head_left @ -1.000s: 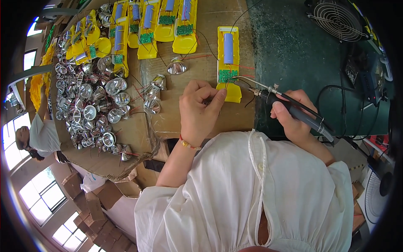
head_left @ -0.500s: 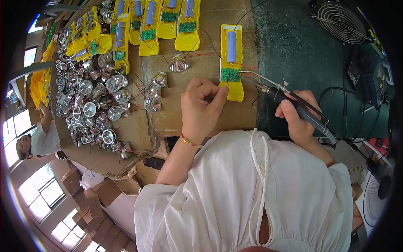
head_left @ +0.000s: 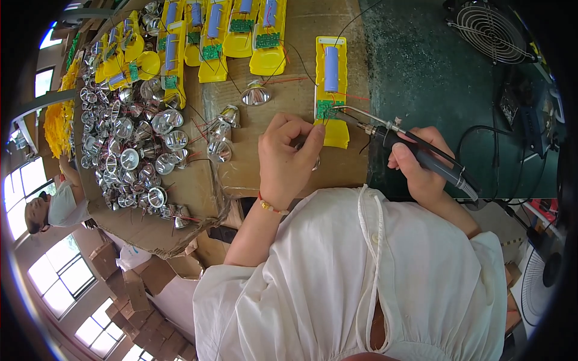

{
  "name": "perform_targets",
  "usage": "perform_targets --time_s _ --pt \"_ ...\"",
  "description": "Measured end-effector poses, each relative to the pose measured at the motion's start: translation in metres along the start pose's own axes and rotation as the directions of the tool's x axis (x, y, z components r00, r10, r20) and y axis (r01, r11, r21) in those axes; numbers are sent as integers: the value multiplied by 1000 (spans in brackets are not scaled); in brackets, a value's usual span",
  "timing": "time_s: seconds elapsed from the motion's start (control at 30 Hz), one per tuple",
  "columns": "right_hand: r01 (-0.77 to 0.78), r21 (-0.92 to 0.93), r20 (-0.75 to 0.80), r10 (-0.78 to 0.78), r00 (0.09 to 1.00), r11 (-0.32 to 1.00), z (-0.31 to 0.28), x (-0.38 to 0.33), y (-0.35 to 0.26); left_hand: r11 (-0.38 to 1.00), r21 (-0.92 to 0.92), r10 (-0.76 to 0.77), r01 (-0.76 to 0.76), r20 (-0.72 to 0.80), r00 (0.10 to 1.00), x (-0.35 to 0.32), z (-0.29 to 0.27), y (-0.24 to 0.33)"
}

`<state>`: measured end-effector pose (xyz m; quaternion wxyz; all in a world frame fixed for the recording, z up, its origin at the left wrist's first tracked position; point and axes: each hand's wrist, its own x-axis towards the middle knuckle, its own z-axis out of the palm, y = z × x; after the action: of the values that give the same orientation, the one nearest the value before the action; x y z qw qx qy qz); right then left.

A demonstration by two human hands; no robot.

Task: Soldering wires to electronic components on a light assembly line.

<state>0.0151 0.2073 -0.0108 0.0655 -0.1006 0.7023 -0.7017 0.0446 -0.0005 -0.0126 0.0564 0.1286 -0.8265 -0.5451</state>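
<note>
While the right hand (head_left: 421, 165) is clamped on an iron (head_left: 415, 153), its tip meets the yellow case (head_left: 332, 90) at ten o'clock. Left hand (head_left: 289, 162) pinches a reflector (head_left: 314, 162) at the case's six o'clock.

left hand (head_left: 290, 157): fingers curled, pinching | right hand (head_left: 419, 166): fisted, gripping

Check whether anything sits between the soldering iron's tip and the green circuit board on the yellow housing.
Nothing visible does. The right hand holds the soldering iron with its tip right at the green circuit board on the yellow housing. The left hand pinches beside the board's lower edge, not across the tip's path.
</note>
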Motion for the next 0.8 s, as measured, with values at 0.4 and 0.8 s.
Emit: perform_targets --time_s 0.4,0.8 --pt "-130 96 14 129 991 987 6 3 1 995 31 -98 98 12 995 -2 -1 7" --pt "-28 178 -57 39 998 984 -9 7 2 996 53 -78 77 3 997 5 -1 7"
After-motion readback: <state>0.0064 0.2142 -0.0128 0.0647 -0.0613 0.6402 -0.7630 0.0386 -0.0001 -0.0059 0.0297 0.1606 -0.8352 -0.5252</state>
